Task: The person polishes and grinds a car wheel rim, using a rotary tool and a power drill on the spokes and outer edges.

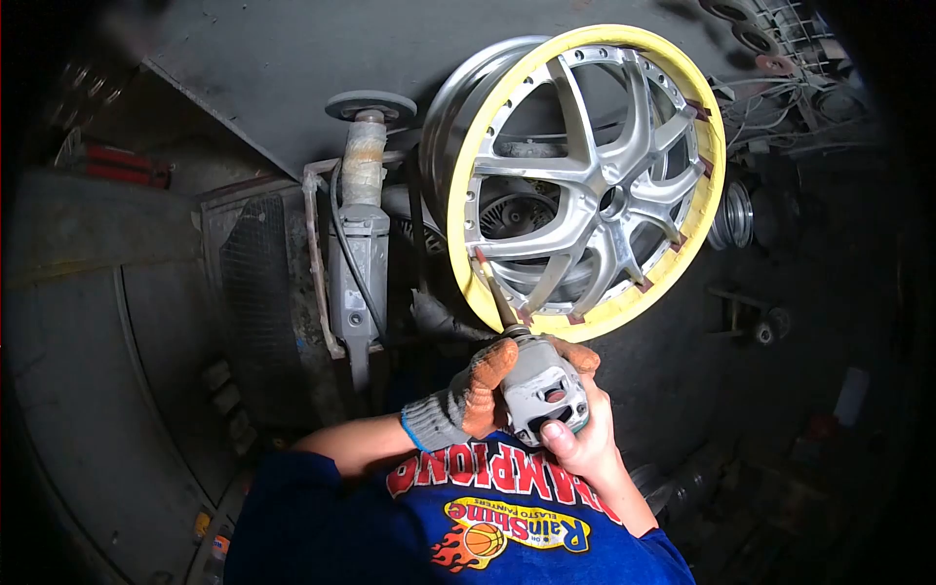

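Observation:
My left hand (466, 393), in a grey and orange work glove, is closed around the near side of a grey die grinder (542, 382). My right hand (583, 434) grips the tool's rear from the other side, its bare thumb lying on the casing. Orange glove material also shows beyond the grinder; whose fingers it covers I cannot tell. From the tool a long tapered shaft with a reddish tip (481, 257) reaches to the lower left spokes of a silver alloy wheel (585, 156). Yellow covering (472, 161) runs around the wheel's rim, with dark reddish patches on it.
A large grinder (359, 263) with a disc on top stands upright on a metal frame (317, 263) to the left. Its cord hangs alongside. Another wheel rim (733, 216) lies at right. Discs and wires (756, 39) hang at the upper right. A grey panel (263, 68) rises behind.

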`<move>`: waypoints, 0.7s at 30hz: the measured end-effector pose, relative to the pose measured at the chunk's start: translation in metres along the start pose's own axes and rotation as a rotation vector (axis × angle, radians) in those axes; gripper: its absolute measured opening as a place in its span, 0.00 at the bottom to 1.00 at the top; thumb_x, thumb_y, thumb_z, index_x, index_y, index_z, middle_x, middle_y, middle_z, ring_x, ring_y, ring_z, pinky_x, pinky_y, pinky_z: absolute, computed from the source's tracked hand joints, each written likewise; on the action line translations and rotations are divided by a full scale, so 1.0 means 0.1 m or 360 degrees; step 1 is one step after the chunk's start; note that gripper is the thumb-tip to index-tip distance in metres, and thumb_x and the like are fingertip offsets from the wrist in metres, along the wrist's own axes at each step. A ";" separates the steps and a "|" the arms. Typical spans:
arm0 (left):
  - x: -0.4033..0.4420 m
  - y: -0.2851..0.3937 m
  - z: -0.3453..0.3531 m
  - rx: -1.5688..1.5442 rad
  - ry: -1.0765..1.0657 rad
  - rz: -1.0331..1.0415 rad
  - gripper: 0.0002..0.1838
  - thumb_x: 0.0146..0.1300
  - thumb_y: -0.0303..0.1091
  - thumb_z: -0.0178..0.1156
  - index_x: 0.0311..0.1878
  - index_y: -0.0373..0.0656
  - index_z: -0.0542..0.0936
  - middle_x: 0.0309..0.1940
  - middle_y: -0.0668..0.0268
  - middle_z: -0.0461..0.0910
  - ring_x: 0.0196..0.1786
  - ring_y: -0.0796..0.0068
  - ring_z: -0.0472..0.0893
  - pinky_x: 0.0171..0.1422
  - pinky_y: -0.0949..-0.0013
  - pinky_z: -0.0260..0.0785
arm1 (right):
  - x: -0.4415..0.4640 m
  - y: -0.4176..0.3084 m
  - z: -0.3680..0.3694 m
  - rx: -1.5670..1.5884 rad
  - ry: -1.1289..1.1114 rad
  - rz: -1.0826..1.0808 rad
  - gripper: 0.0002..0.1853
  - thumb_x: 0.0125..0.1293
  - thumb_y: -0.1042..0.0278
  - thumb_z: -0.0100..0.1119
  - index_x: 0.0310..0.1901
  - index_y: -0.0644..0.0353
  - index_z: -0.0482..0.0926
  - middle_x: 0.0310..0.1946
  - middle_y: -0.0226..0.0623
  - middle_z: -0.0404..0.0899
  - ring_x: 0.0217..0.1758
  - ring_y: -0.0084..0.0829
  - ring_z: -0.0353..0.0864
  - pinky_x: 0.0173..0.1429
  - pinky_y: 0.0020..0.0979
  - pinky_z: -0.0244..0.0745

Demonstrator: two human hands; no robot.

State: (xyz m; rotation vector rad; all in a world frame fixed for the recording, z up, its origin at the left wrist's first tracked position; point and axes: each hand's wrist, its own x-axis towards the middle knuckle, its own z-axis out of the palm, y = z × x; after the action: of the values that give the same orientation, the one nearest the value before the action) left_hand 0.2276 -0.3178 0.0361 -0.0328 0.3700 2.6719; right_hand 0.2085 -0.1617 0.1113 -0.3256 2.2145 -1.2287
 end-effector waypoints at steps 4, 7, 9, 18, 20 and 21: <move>-0.02 -0.01 -0.05 0.0003 -0.0029 0.0092 0.57 0.55 0.81 0.46 0.61 0.26 0.71 0.63 0.46 0.72 0.64 0.59 0.74 0.71 0.59 0.63 | 0.05 -0.02 0.00 -0.0057 -0.0054 -0.0043 0.43 0.56 0.42 0.67 0.61 0.73 0.67 0.43 0.55 0.83 0.48 0.49 0.86 0.54 0.39 0.78; 0.00 -0.01 -0.01 -0.0188 -0.0070 0.0096 0.48 0.61 0.73 0.51 0.61 0.32 0.74 0.59 0.56 0.76 0.60 0.69 0.76 0.68 0.67 0.65 | 0.04 -0.01 -0.01 -0.0052 -0.0033 -0.0069 0.45 0.56 0.42 0.67 0.63 0.73 0.65 0.44 0.55 0.83 0.51 0.50 0.85 0.56 0.39 0.77; 0.01 -0.01 -0.03 -0.0165 -0.0082 0.0128 0.47 0.61 0.73 0.51 0.61 0.32 0.74 0.59 0.56 0.76 0.60 0.69 0.76 0.67 0.67 0.65 | 0.03 -0.05 -0.03 -0.0005 -0.0068 0.0036 0.44 0.56 0.43 0.67 0.64 0.72 0.66 0.44 0.56 0.83 0.51 0.51 0.85 0.57 0.40 0.77; 0.02 -0.04 -0.03 -0.0197 -0.0112 0.0120 0.48 0.61 0.73 0.52 0.62 0.31 0.73 0.57 0.58 0.77 0.58 0.72 0.77 0.65 0.69 0.67 | 0.01 0.02 -0.03 -0.0013 -0.0062 0.0031 0.41 0.56 0.44 0.67 0.60 0.72 0.67 0.42 0.52 0.84 0.47 0.47 0.86 0.53 0.38 0.79; 0.00 -0.03 -0.03 -0.0199 -0.0080 0.0137 0.48 0.60 0.73 0.52 0.62 0.32 0.73 0.57 0.59 0.78 0.57 0.73 0.77 0.64 0.69 0.67 | 0.04 -0.01 -0.03 -0.0024 -0.0079 0.0016 0.42 0.56 0.43 0.67 0.61 0.72 0.67 0.42 0.52 0.84 0.47 0.48 0.86 0.53 0.38 0.79; -0.01 -0.03 -0.03 -0.0198 -0.0051 0.0150 0.48 0.60 0.73 0.53 0.62 0.32 0.74 0.57 0.59 0.78 0.57 0.73 0.77 0.64 0.69 0.68 | 0.06 -0.02 -0.02 -0.0035 -0.0091 0.0000 0.43 0.56 0.43 0.67 0.61 0.72 0.67 0.43 0.52 0.84 0.48 0.48 0.86 0.54 0.39 0.78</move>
State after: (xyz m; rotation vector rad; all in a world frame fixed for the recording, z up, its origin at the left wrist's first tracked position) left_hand 0.2294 -0.3164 0.0327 -0.0104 0.1990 2.7819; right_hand 0.2021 -0.1640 0.1115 -0.3649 2.1806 -1.1817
